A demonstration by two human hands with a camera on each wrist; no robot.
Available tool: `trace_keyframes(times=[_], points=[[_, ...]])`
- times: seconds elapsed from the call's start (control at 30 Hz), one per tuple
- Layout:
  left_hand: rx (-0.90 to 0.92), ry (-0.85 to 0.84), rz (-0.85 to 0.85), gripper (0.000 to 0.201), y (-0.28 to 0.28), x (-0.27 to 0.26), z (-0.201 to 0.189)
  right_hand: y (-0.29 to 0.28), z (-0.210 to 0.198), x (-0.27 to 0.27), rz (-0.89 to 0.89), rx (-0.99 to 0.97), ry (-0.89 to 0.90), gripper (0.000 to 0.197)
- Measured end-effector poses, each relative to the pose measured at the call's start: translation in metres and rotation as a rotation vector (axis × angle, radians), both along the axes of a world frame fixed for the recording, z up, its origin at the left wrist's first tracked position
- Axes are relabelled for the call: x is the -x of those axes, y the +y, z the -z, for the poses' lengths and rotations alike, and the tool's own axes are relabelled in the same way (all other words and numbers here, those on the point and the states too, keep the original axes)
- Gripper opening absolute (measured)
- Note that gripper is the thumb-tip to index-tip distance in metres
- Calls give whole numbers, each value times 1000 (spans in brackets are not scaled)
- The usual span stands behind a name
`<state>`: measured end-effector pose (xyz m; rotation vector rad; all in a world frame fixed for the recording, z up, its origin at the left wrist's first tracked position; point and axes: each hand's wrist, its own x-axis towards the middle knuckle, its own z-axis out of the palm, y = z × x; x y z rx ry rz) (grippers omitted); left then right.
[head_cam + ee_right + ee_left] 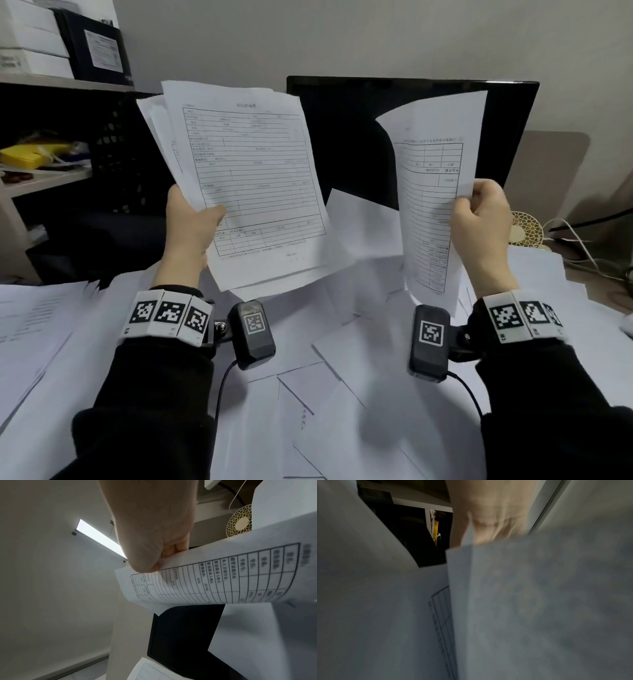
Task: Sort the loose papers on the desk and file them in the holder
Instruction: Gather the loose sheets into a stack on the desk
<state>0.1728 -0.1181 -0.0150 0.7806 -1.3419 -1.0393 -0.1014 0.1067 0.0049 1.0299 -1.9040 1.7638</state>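
Note:
My left hand [195, 219] grips a stack of printed forms [246, 178] by its left edge, thumb on the front sheet, held up over the desk. In the left wrist view the stack [539, 601] fills most of the picture below the left hand [489, 513]. My right hand [479, 219] pinches a single curled form [428, 192] by its right edge, upright in front of the monitor. In the right wrist view the right hand [150, 536] holds that printed sheet [214, 577]. Loose papers [325, 377] cover the desk. No file holder shows plainly.
A black monitor [349, 137] stands behind the papers. At the left is a shelf unit with white boxes [30, 41], a black mesh basket [120, 154] and a yellow item [30, 154]. A small beige fan [525, 229] and cables [582, 246] sit at the right.

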Motion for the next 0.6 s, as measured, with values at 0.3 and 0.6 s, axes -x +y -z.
trace_keyframes(times=[0.3,0.6], points=[[3,-186,160,48,23,25,0,3,-11,-12,187,13,511,16],[22,-222,220,49,35,35,-6,8,-13,-16,244,176,436,15]])
